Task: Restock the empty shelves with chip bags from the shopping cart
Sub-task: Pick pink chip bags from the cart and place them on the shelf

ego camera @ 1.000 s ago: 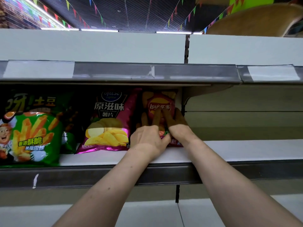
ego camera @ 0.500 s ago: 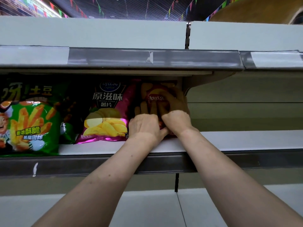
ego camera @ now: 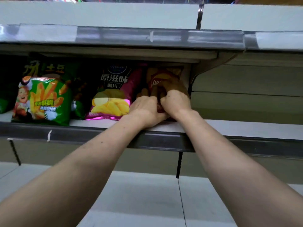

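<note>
A red chip bag point(ego camera: 164, 73) stands upright on the middle shelf point(ego camera: 237, 128), at the right end of a row of bags and against the shelf bracket. Both hands are on its front. My left hand point(ego camera: 145, 109) holds its lower left part, fingers pointing up along the bag and thumb tucked under the bottom edge. My right hand point(ego camera: 176, 99) grips the bag's middle, its fingers curled over the logo in shadow. Most of the bag's lower half is hidden behind my hands.
A purple chip bag point(ego camera: 113, 95) stands touching the red one on its left. Further left is a green fries bag point(ego camera: 44, 99) with dark bags behind it. The shelf above point(ego camera: 131, 36) overhangs low. A lower white shelf point(ego camera: 139, 194) lies below my arms.
My right hand has slid up from the bag's lower edge onto its logo and its fingers have curled. My left hand has stayed at the bag's lower left. The view has tilted down.
</note>
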